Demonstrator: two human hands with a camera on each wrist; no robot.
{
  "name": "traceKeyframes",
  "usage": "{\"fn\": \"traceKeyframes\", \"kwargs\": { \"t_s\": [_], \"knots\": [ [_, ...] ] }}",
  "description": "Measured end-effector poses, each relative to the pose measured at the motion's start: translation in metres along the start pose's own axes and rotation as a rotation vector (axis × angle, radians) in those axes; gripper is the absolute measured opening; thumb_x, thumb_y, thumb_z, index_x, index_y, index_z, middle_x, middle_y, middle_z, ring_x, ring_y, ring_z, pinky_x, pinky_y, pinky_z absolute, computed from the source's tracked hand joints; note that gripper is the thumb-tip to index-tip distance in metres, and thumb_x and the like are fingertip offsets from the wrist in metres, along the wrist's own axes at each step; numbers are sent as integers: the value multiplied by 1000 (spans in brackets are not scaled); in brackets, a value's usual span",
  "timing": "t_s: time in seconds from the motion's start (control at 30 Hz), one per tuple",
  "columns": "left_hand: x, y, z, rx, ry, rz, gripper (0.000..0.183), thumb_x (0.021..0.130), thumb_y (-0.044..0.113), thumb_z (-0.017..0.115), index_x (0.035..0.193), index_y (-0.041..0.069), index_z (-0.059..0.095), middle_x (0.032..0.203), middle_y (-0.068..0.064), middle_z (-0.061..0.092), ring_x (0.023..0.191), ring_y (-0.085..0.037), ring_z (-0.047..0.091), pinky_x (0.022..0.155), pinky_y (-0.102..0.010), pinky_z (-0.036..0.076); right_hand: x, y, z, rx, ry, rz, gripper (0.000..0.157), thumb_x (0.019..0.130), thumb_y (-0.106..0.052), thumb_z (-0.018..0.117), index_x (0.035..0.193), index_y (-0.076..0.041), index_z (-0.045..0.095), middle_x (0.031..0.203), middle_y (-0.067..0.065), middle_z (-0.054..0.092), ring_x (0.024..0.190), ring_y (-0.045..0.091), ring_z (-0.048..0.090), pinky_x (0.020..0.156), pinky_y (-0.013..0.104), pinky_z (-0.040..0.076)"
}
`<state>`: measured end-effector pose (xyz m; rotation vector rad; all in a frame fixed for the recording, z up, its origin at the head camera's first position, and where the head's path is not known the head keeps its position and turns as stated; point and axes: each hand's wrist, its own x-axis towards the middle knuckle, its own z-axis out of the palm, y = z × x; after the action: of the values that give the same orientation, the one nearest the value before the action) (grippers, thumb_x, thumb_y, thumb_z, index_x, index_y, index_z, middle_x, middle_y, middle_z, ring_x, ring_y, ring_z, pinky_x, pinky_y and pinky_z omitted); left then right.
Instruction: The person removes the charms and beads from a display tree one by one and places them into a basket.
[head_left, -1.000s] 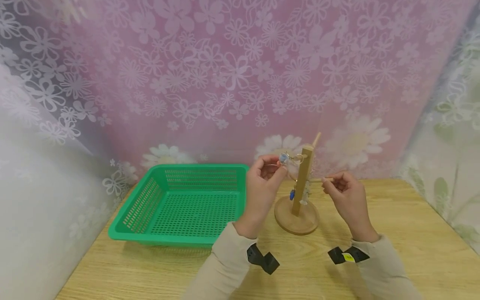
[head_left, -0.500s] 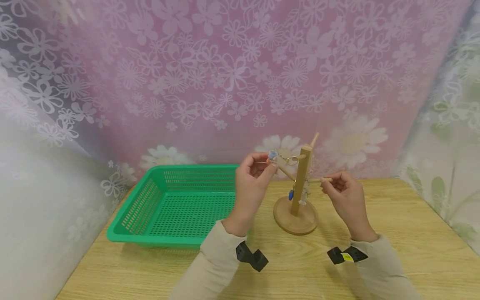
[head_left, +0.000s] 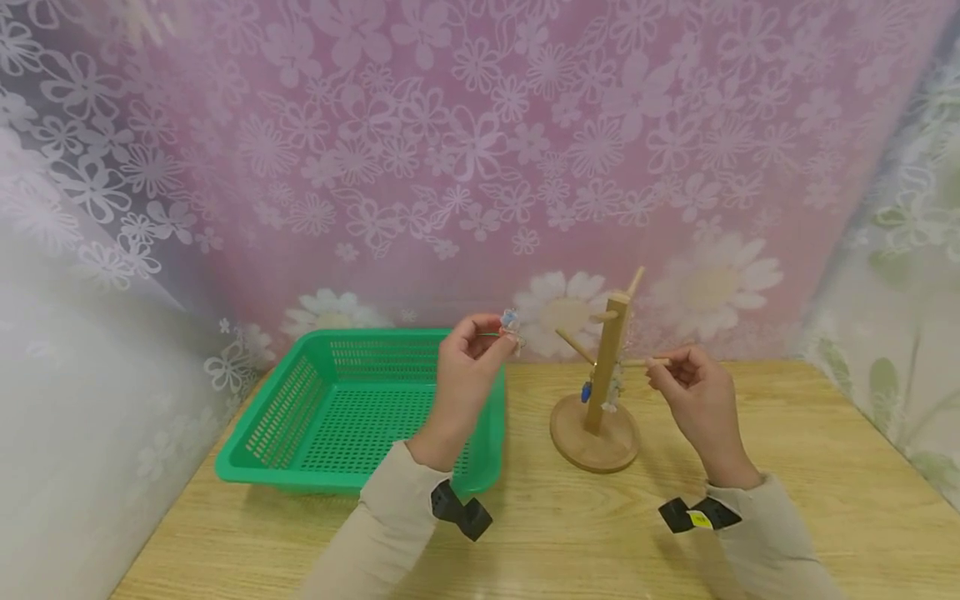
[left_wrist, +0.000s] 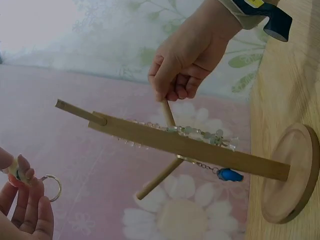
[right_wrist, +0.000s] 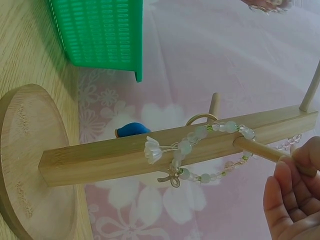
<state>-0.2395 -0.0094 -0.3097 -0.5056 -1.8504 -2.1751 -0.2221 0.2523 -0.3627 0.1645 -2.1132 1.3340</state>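
My left hand (head_left: 467, 367), in front of the basket's right side, pinches a keychain (head_left: 509, 320) with a pale blue charm. Its gold ring (left_wrist: 60, 189) sticks out past the fingertips in the left wrist view. To the right, my right hand (head_left: 699, 408) pinches the end of a side peg (right_wrist: 262, 149) on a wooden stand (head_left: 604, 367). A bracelet (right_wrist: 201, 132) of pale green and clear beads with a white flower charm hangs from that peg. From another peg hangs a keychain with a deep blue charm (left_wrist: 230, 174). The upper left peg (head_left: 603, 317) is bare.
A green plastic basket (head_left: 352, 482) with perforated walls stands left of the stand on the wood-grain table (head_left: 585, 542). The stand's round base (head_left: 573, 448) rests on the table. A pink flowered curtain (head_left: 420, 208) hangs behind.
My left hand has drawn the pale blue keychain leftward, and its ring has come off the upper peg. My right hand stays on its peg.
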Motion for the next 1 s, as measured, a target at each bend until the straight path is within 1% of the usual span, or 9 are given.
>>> {"fn": "traceKeyframes", "kwargs": {
  "t_s": [0.07, 0.13, 0.23, 0.33, 0.4, 0.53, 0.73, 0.87, 1.0],
  "knots": [
    [1, 0, -8, 19, -2, -15, 14, 87, 3, 63, 101, 1, 62, 92, -2, 60, 77, -12, 63, 75, -28, 53, 0, 0, 0, -3, -1, 0, 13, 89, -7, 65, 94, 4, 60, 75, -9, 64, 65, 1, 61, 60, 14, 50],
    [3, -1, -17, 38, -5, -29, 14, 88, 4, 64, 101, 2, 62, 92, -2, 60, 78, -12, 62, 76, -30, 53, 0, -1, -1, -5, -1, 3, 11, 89, -6, 65, 93, 4, 59, 75, -11, 63, 64, 1, 60, 60, 13, 49],
    [6, -4, -31, 69, -4, -48, 14, 88, 6, 64, 102, 3, 62, 92, -3, 60, 79, -14, 62, 78, -31, 52, -2, -16, -1, -8, -4, 0, 10, 89, -2, 63, 92, 6, 58, 73, -17, 61, 63, -1, 59, 59, 12, 49],
    [9, -8, -44, 105, 2, -74, 15, 88, 8, 65, 103, 4, 63, 94, -4, 62, 80, -16, 62, 77, -31, 52, -4, -24, -1, -10, -7, 5, 9, 89, 1, 62, 91, 7, 58, 72, -16, 60, 63, -1, 58, 59, 12, 48],
    [11, -11, -51, 114, 8, -109, 17, 89, 9, 65, 105, 4, 64, 96, -3, 63, 82, -15, 63, 79, -31, 52, -4, -20, -1, -16, -9, 11, 10, 89, -2, 63, 92, 6, 58, 73, -16, 61, 63, -1, 58, 59, 12, 48],
    [16, -15, -66, 93, 25, -196, 21, 89, 8, 63, 108, 1, 63, 96, -3, 64, 83, -13, 63, 83, -32, 52, -1, 0, 1, -11, -13, 14, 11, 89, -4, 64, 93, 5, 58, 74, -16, 62, 64, 0, 59, 60, 12, 48],
    [25, -21, -90, 125, 33, -321, 27, 92, 12, 60, 116, 0, 59, 104, -6, 62, 90, -14, 62, 87, -32, 51, -2, 2, 2, -10, -12, 27, 10, 89, -2, 64, 92, 6, 58, 74, -11, 63, 64, -1, 59, 60, 12, 48],
    [31, -22, -105, 145, 18, -373, 31, 93, 15, 59, 121, 1, 56, 106, -5, 60, 95, -16, 61, 90, -34, 49, -2, 1, 1, -43, -8, 37, 12, 89, -6, 64, 92, 4, 58, 75, -14, 62, 65, -2, 59, 61, 11, 48],
    [36, -23, -118, 170, 3, -397, 32, 93, 15, 58, 123, 1, 54, 103, -2, 59, 94, -13, 60, 91, -33, 48, -2, 0, 0, -37, -14, 32, 11, 90, -4, 63, 91, 5, 57, 75, -15, 62, 64, -2, 59, 60, 12, 48]
  ]
}}
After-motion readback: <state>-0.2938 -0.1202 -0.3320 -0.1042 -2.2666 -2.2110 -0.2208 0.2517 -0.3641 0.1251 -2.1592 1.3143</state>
